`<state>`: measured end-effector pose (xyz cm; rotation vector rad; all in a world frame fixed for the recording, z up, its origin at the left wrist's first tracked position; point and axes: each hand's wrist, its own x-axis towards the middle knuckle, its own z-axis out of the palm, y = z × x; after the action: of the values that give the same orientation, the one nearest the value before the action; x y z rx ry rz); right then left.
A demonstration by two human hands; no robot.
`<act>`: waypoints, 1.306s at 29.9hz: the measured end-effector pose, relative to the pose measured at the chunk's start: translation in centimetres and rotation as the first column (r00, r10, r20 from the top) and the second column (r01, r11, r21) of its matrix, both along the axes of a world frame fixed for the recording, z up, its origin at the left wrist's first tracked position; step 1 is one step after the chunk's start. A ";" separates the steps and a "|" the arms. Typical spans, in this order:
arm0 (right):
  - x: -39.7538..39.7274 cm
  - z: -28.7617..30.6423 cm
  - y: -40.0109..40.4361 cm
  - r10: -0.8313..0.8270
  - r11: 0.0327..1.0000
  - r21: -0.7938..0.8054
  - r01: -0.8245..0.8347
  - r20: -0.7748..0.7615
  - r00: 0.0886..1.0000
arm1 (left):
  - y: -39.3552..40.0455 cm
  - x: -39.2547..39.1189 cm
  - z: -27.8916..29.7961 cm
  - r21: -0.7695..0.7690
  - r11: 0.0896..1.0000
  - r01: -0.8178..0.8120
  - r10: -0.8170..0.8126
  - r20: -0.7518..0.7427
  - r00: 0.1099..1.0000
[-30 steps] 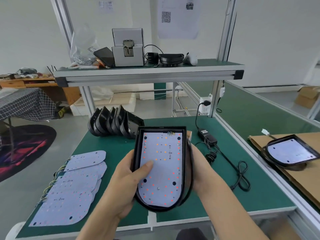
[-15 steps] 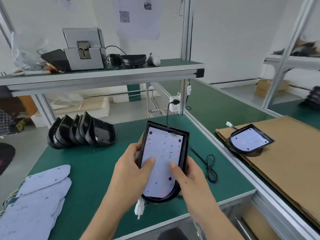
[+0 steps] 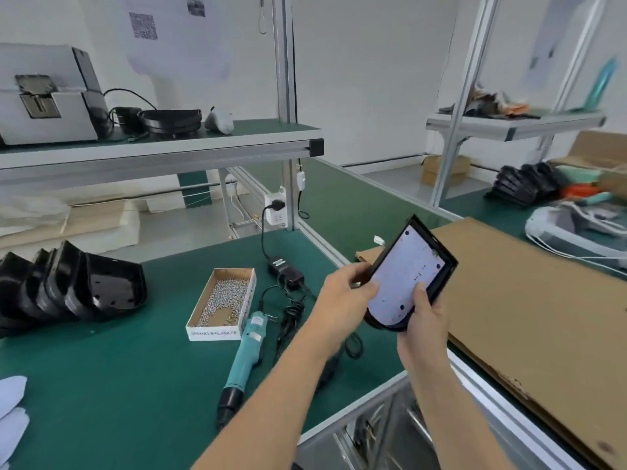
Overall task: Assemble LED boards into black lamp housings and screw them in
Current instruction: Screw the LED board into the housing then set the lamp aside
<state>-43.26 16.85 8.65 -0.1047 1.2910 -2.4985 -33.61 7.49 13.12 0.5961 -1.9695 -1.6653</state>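
Observation:
A black lamp housing (image 3: 444, 257) with a white LED board (image 3: 403, 273) seated inside is held in the air, tilted, above the right edge of the green bench. My left hand (image 3: 342, 293) grips its left side, thumb on the board. My right hand (image 3: 424, 320) grips its rounded lower end, thumb pressed on the board. A row of empty black housings (image 3: 78, 286) leans together at the left. A teal electric screwdriver (image 3: 242, 354) lies on the bench beside a small cardboard box of screws (image 3: 222, 300). Loose white LED boards (image 3: 10, 412) show at the far left edge.
A large cardboard sheet (image 3: 529, 307) covers the neighbouring bench at the right. A power adapter (image 3: 285, 269) and tangled black cable (image 3: 291, 310) lie behind the screwdriver, plugged into a socket (image 3: 276, 212). An overhead shelf (image 3: 159, 144) carries a grey box and black parts.
The view has swung right. Both hands have carried the housing with its board rightward and tilted it over the bench edge near the cardboard. The screw box and screwdriver have come into sight.

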 end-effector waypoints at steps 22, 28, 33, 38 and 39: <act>-14.1 -4.1 2.8 -0.010 0.999 -0.027 0.019 0.302 0.953 | -1.9 5.6 -3.6 -0.057 0.964 -0.261 0.250 -0.152 0.956; -16.4 -4.5 1.4 -0.078 0.997 0.044 0.067 0.346 0.935 | -4.4 13.2 -5.0 -0.006 0.915 -0.403 0.397 -0.166 0.903; -17.3 -5.0 0.3 -0.145 0.881 0.471 0.052 0.164 0.976 | -4.8 16.8 -5.7 -0.060 0.874 -0.482 0.464 -0.192 0.865; -17.7 -3.8 0.3 0.025 0.245 0.963 0.116 -0.126 0.992 | -6.0 20.1 -6.1 -0.133 0.829 -0.543 0.522 -0.162 0.837; -17.7 -3.6 0.6 0.099 0.124 0.986 0.115 -0.128 0.987 | -6.5 21.0 -6.3 -0.146 0.806 -0.574 0.553 -0.161 0.818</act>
<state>-60.97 17.48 5.05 0.0361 2.7434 -1.0353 -12.61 1.01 6.78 0.8920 -1.6232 -1.1015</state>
